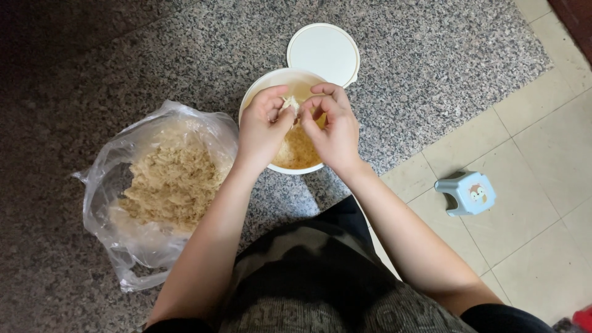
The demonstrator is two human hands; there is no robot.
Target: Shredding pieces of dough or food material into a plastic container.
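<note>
My left hand [262, 126] and my right hand [333, 126] meet over a white round bowl [262, 86] on a speckled granite counter. Between the fingertips of both hands is a small pale piece of food [290, 105], which they pinch together. Yellowish shredded bits [296, 151] lie in the bowl below. Left of the bowl sits an open clear plastic bag [108, 179] full of beige flaky pieces [169, 182].
A white round lid [323, 52] lies just behind the bowl. The granite counter [431, 55] ends at the right, with a tiled floor [536, 154] below. A small light-blue stool [467, 192] stands on the floor.
</note>
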